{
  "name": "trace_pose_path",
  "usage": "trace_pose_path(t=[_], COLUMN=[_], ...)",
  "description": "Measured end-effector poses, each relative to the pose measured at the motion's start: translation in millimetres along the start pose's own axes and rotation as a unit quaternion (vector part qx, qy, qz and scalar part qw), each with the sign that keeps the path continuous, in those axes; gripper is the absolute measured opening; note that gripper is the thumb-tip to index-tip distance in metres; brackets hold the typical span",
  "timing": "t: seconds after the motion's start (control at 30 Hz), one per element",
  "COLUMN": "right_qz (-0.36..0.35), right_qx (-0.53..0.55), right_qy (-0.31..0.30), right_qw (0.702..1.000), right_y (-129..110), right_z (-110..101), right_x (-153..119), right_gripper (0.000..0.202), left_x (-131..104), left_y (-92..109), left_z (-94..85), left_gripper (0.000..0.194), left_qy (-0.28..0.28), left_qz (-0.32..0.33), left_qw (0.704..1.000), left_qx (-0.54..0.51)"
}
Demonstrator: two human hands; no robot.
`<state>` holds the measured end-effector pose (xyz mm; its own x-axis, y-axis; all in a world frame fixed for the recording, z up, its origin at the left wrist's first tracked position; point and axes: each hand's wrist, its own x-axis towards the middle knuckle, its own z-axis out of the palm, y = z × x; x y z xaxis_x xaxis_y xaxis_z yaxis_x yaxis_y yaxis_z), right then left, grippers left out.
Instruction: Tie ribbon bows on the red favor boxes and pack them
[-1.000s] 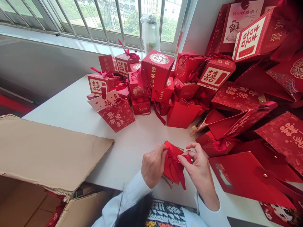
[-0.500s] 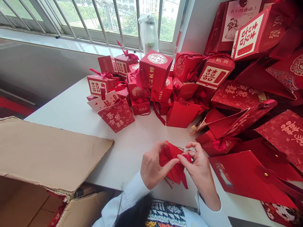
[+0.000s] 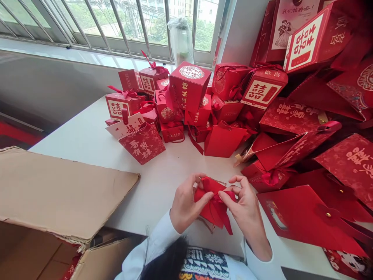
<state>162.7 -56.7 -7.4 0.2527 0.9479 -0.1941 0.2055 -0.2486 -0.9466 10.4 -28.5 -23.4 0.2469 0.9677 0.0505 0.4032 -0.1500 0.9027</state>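
Observation:
A small red box (image 3: 212,212) with a ribbon bow sits at the table's front edge, between my two hands. My left hand (image 3: 188,202) is closed round the left side of the bow, its thumb pointing at the knot. On the right, my right hand (image 3: 243,206) pinches the ribbon (image 3: 225,200) at the knot between thumb and fingers. One ribbon tail hangs down over the front of the box. A twisted cord shows behind the box's top edge.
Red boxes (image 3: 190,87) are piled at the back of the white table (image 3: 78,132). More red boxes and bags (image 3: 303,217) crowd the right side. An open cardboard carton (image 3: 64,186) stands at the front left. A barred window is behind.
My left hand has moved slightly left, its thumb drawing back from the knot. My right hand stays nearly in place with the ribbon pinched.

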Motion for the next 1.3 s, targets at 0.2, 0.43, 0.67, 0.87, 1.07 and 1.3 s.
trace_pose_path(t=[0.2, 0.43, 0.67, 0.87, 1.07, 1.3], right_qz=[-0.007, -0.024, -0.021, -0.02, -0.023, -0.002], right_qx=[-0.061, -0.09, -0.105, -0.112, -0.137, -0.026], right_qy=[0.005, 0.024, 0.044, 0.054, 0.062, -0.026], right_qw=[0.998, 0.995, 0.993, 0.992, 0.988, 0.999], right_y=[-2.5, -1.1, 0.7, -1.3, -4.8, 5.7], right_z=[-1.2, -0.1, 1.5, 3.7, 3.7, -13.7], right_x=[-1.1, -0.4, -2.6, -3.7, -4.1, 3.8], right_gripper=[0.031, 0.027, 0.027, 0.027, 0.026, 0.04], left_x=[3.0, 4.6, 2.8, 1.6, 1.4, -0.1], left_y=[1.5, -6.6, -11.8, -14.8, -14.2, -2.2], left_z=[5.4, 12.2, 11.7, 11.4, 11.4, 1.1], left_gripper=[0.013, 0.012, 0.013, 0.014, 0.012, 0.023], left_qy=[0.038, 0.091, 0.11, 0.114, 0.1, 0.018], left_qz=[0.015, 0.085, 0.144, 0.147, 0.104, -0.012], left_qw=[0.998, 0.992, 0.983, 0.983, 0.989, 0.997], left_qx=[0.044, 0.019, 0.008, -0.007, -0.021, -0.08])
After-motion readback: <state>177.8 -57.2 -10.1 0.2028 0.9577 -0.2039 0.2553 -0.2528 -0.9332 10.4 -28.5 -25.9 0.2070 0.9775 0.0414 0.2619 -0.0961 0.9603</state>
